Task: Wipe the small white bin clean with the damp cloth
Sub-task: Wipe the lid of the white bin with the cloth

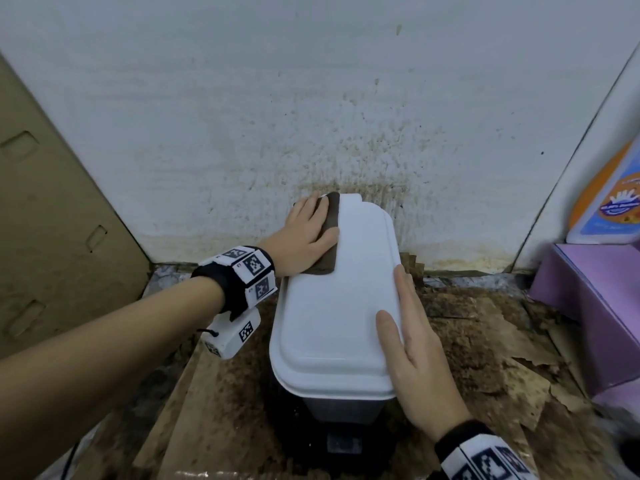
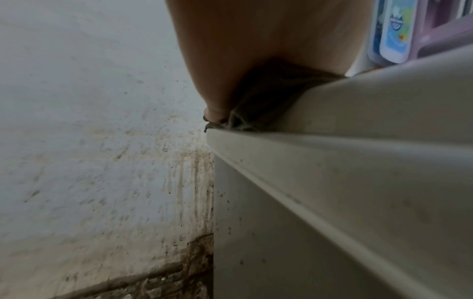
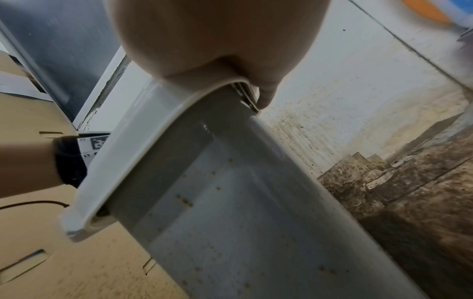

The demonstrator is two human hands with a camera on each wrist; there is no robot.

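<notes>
Stained wall (image 1: 311, 98), cardboard (image 1: 52, 202) at left, purple box (image 1: 588, 306) at right.

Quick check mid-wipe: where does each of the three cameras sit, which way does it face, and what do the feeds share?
Head: on the person's head, facing down and forward at the bin lid by the stained wall; shows both forearms, left hand pressing the cloth, right hand flat on the lid's right edge.
Left wrist: under the left hand, facing along the lid's left rim toward the wall; shows palm and cloth.
Right wrist: under the right hand, facing the bin's speckled side; shows palm, left forearm.
Shared: all show bin and wall.
</notes>
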